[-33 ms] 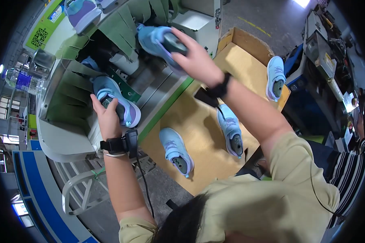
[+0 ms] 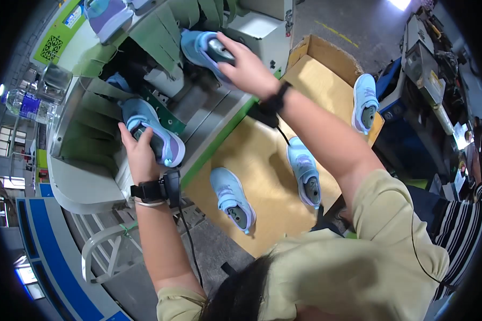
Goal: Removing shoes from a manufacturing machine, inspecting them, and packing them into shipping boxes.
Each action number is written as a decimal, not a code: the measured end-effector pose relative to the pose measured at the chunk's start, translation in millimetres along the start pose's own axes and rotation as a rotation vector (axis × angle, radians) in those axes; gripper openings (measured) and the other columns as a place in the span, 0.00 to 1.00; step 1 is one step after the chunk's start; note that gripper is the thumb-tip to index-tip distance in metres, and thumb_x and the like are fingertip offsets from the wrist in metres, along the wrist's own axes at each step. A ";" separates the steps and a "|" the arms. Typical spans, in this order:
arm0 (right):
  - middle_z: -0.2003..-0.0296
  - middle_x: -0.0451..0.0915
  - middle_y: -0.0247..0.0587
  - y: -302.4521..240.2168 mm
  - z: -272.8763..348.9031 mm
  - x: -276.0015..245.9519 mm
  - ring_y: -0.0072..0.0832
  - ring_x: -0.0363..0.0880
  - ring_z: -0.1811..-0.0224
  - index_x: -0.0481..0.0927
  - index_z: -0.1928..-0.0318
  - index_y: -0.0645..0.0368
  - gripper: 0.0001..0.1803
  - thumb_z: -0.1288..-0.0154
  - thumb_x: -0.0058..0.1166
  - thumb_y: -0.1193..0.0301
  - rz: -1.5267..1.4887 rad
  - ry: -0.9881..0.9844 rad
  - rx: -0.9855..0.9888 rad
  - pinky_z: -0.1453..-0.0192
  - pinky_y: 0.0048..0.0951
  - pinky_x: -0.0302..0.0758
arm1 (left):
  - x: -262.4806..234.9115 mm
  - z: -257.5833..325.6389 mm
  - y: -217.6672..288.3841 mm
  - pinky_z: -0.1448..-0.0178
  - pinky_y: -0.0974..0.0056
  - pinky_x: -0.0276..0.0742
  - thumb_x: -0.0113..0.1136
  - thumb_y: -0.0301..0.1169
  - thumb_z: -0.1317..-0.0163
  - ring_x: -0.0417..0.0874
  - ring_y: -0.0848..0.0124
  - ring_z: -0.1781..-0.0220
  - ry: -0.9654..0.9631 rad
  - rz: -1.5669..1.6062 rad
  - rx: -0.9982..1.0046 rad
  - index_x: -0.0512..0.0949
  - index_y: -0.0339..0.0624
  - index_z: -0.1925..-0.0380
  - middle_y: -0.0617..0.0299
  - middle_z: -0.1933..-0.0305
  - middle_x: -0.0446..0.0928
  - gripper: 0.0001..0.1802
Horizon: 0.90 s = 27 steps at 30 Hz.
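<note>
Shoes in pale blue and lilac fill both hands at a grey machine point(image 2: 85, 187) hung with green flaps point(image 2: 160, 32). The left hand point(image 2: 142, 152) has its fingers clamped on the heel end of one blue shoe point(image 2: 150, 134) that lies at the machine's mouth, toe pointing in under the flaps. The right hand point(image 2: 246, 67) reaches further along the same machine, fingers closed over the top of a second blue shoe point(image 2: 198, 48) with a grey last showing in its opening, just beside a white housing point(image 2: 262, 27).

Toward the person from the machine, past a green edge strip point(image 2: 219, 144), lies a tan board surface point(image 2: 262, 160) with raised cardboard walls point(image 2: 326, 53) at its far end. Three more shoes rest on it: one point(image 2: 231, 199) near the green strip, one point(image 2: 304, 172) under the right forearm, one point(image 2: 365, 101) at the board's far right edge. Bare board lies open between them. A black cable point(image 2: 187, 241) hangs from the left wrist's black band point(image 2: 150, 191). Another lilac shoe point(image 2: 107, 16) sits on top of the machine, well beyond the flaps. A clear bottle point(image 2: 29, 104) stands at the machine's left side.
</note>
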State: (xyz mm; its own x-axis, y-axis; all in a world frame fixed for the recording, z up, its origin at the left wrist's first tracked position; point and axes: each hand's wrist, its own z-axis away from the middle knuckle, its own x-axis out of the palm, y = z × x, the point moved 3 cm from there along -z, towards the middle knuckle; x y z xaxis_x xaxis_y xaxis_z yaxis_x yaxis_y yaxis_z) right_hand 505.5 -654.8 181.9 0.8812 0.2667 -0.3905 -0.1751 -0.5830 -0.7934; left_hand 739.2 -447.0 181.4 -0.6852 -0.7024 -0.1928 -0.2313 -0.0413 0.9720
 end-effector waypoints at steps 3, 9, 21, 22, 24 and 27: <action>0.34 0.66 0.57 33.4 -29.2 9.3 0.42 0.66 0.31 0.57 0.29 0.62 0.41 0.39 0.60 0.66 0.047 -0.027 -0.052 0.30 0.35 0.64 | 4.9 -0.9 5.5 0.31 0.66 0.59 0.59 0.29 0.35 0.65 0.68 0.35 -0.043 0.186 -0.001 0.48 0.33 0.26 0.54 0.32 0.62 0.42; 0.32 0.63 0.55 18.5 80.1 -82.3 0.39 0.59 0.27 0.54 0.28 0.62 0.45 0.38 0.63 0.60 -0.172 -0.414 0.184 0.27 0.37 0.60 | -17.2 119.4 -9.0 0.30 0.59 0.62 0.56 0.26 0.33 0.64 0.64 0.30 0.048 -0.215 0.369 0.58 0.38 0.31 0.54 0.30 0.62 0.31; 0.40 0.68 0.57 44.3 338.4 28.0 0.41 0.66 0.34 0.57 0.30 0.62 0.41 0.46 0.58 0.77 -0.206 -0.197 0.583 0.28 0.39 0.60 | 42.3 281.8 -168.0 0.33 0.57 0.64 0.65 0.21 0.47 0.67 0.62 0.38 -0.030 0.168 -0.511 0.51 0.46 0.30 0.53 0.37 0.64 0.46; 0.35 0.65 0.60 21.2 328.9 44.4 0.48 0.63 0.31 0.59 0.30 0.61 0.43 0.48 0.60 0.75 -0.070 -0.345 0.462 0.26 0.41 0.58 | 40.7 290.8 -166.3 0.31 0.56 0.62 0.64 0.21 0.47 0.66 0.60 0.37 -0.013 0.112 -0.488 0.49 0.44 0.30 0.51 0.36 0.61 0.47; 0.34 0.63 0.63 17.8 341.5 85.5 0.52 0.60 0.29 0.57 0.28 0.59 0.45 0.46 0.62 0.69 -0.166 -0.427 0.375 0.25 0.42 0.57 | 40.9 296.9 -165.2 0.30 0.54 0.60 0.64 0.20 0.47 0.64 0.58 0.35 -0.027 0.075 -0.440 0.47 0.43 0.30 0.49 0.35 0.59 0.48; 0.30 0.58 0.59 58.4 324.1 62.7 0.47 0.55 0.26 0.53 0.27 0.59 0.48 0.42 0.65 0.62 -0.448 -0.316 0.612 0.24 0.40 0.55 | 22.8 306.8 -170.9 0.31 0.56 0.61 0.64 0.23 0.40 0.64 0.57 0.34 0.050 0.126 -0.672 0.40 0.44 0.28 0.49 0.32 0.57 0.49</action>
State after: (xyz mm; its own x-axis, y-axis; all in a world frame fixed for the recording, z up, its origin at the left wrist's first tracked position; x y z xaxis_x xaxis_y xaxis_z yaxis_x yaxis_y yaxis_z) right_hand 408.2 -423.4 -40.3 0.7750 0.6318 -0.0165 -0.1249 0.1275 -0.9839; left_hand 551.2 -237.9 -30.3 -0.6422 -0.7621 -0.0816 0.3383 -0.3774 0.8620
